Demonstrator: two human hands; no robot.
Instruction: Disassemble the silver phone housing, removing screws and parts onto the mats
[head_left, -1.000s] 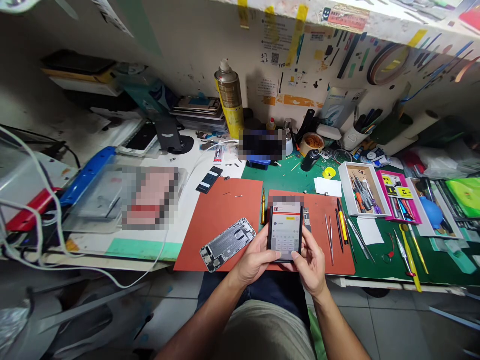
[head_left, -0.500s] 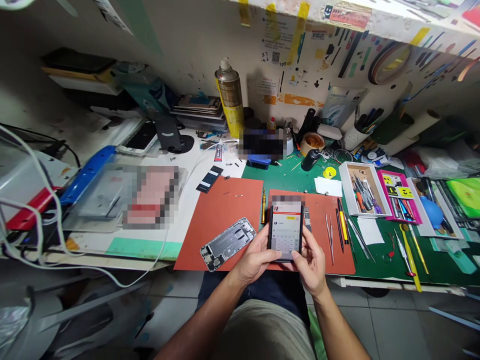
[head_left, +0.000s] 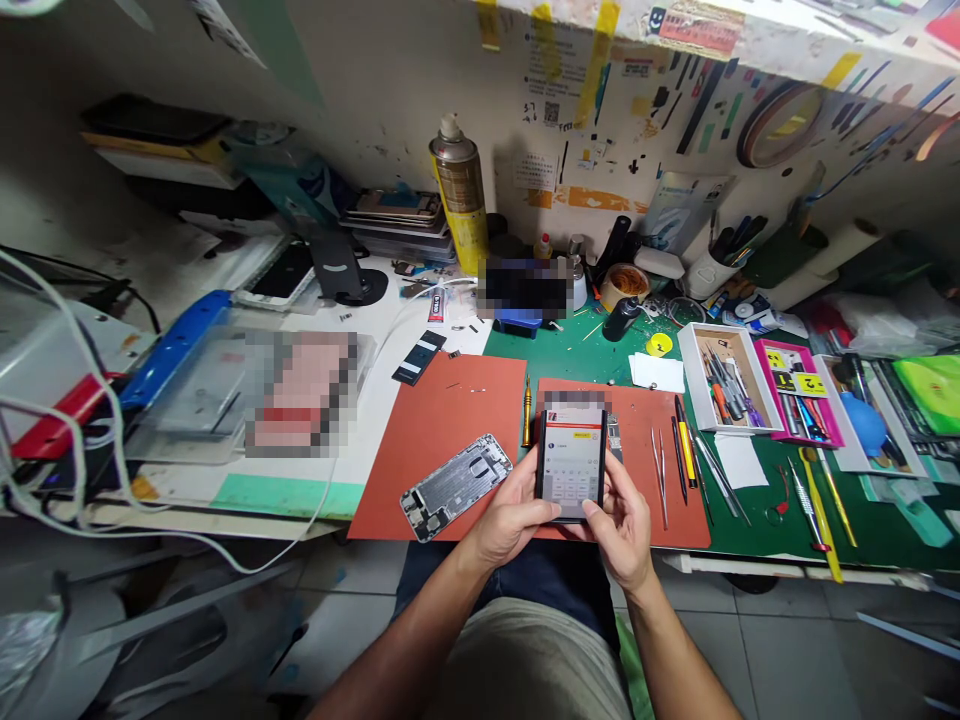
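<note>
Pale, scuffed wall (head_left: 390, 90) bearing yellow tape strips (head_left: 596, 65); white shelf (head_left: 787, 45) above, grey tiled floor (head_left: 787, 650) below; left side dimly lit.

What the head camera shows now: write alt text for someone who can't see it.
A left hand and right hand hold a lit phone, thumbs low on its screen, over an orange mat. Beside the left hand lies a bare phone housing; right of the right hand, tweezers lie on the mat, with tool boxes beyond.

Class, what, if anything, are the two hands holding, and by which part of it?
A phone, held by its lower half: the left hand grips its left side, the right hand its right, thumbs over the lower screen.
</note>
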